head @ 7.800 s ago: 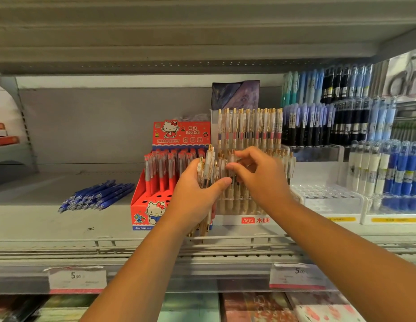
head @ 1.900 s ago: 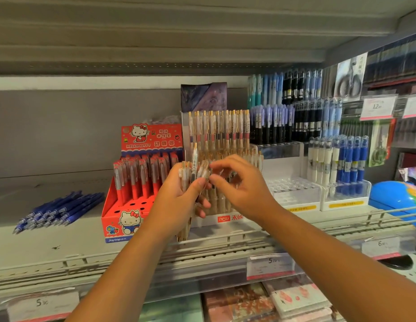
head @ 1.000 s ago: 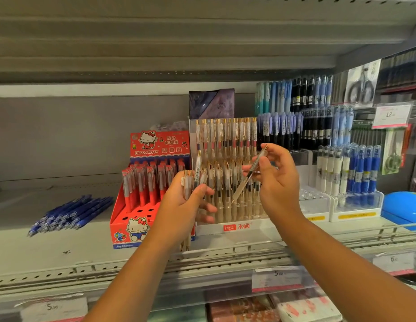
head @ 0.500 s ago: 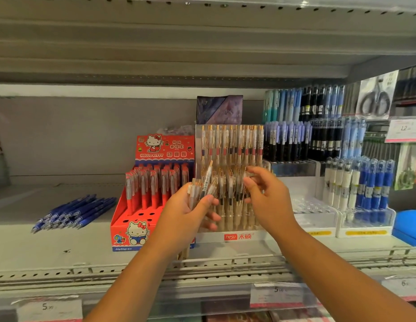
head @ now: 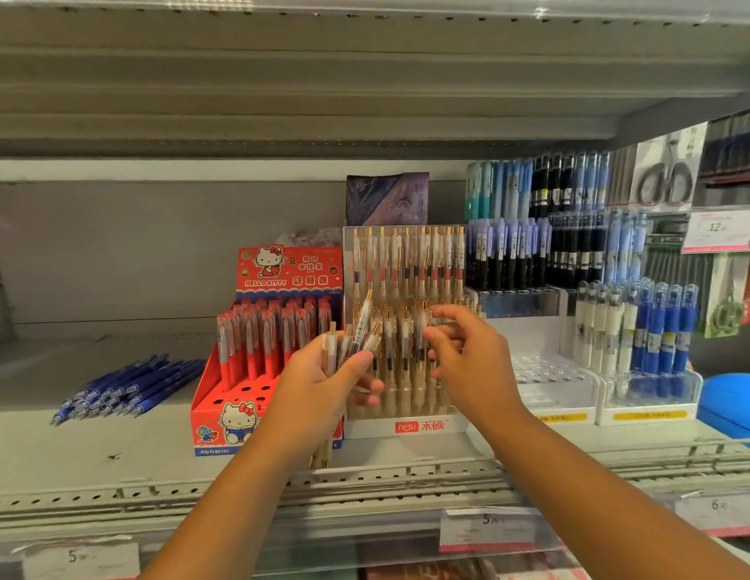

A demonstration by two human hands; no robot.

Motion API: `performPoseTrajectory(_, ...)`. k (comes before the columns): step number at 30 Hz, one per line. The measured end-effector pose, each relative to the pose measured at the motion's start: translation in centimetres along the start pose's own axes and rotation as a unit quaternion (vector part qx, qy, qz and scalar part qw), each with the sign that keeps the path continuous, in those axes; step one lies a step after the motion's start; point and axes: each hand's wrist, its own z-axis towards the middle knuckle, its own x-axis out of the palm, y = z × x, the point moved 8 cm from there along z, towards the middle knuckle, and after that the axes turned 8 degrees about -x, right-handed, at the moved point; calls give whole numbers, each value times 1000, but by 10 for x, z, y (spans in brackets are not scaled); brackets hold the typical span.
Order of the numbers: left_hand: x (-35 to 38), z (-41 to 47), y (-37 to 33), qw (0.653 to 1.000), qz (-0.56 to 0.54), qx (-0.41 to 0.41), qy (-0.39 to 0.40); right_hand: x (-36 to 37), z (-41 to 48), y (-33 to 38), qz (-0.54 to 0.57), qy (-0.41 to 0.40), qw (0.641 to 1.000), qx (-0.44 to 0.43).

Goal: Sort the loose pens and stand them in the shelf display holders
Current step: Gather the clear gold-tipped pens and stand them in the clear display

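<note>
- Far out at 9 o'clock from the left hand (head: 318, 395): blue pens (head: 130, 387), flat in a heap on the shelf (head: 50, 454), in no holder yet. Round, so could roll to the front edge and drop if bumped by an arm.
- Close at 9 o'clock of that hand: red box (head: 222, 429), with red pens (head: 256, 341) standing at the back and front holes bare. Looks like light card, so could slide or tip if pushed by the wrist.
- Left hand curled tight round a bunch (head: 356, 337) of clear pens, held up in front of the holder (head: 406, 424), tips down, one pen poking up higher than the rest. A lot for one fist: could slip out at the bottom and fall to the shelf or the floor if the squeeze goes soft. Could also catch on a gold clip and drag a neighbour out.
- Holder at 3 o'clock of the bunch, packed with the same clear pens. Tight gaps, so could knock standing pens over with one clumsy poke, or leave a pen leaning between holes.
- Right hand (head: 469, 362) at 3 o'clock of the bunch, fingers bent, tips up against the front pens. Too blurry to tell if pinching a pen or holding nothing. Could pull the wrong pen by feel alone.
- Further at 3 o'clock: trays (head: 553, 387), many holes bare. Easy to drop a clear pen in there by mistake and mix the sorts.
</note>
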Motion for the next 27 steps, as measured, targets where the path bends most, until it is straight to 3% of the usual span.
performPoseTrajectory(5, 0, -3, -3, 1000, -11, -1, -2, 7, -2, -5, -13, 32, 999, 35)
performPoseTrajectory(12, -2, -4, -5, 1000, -12, 6, -10, -1, -4, 7, -102, 11, 995, -5)
performPoseTrajectory(15, -2, -4, -6, 1000, -19, 4, -10, -4, -3, 30, -59, -16, 996, -70)
performPoseTrajectory(17, -2, -3, -6, 1000, -19, 4, -7, 3, -2, 43, 3, 27, 995, -95)
performPoseTrajectory(22, -1, -2, -4, 1000, -28, 3, 1, 34, -6, 43, 102, 131, 986, 12)
performPoseTrajectory(27, -1, -1, -4, 1000, -21, 15, 5, 47, -10, 35, 170, 120, 973, 104)
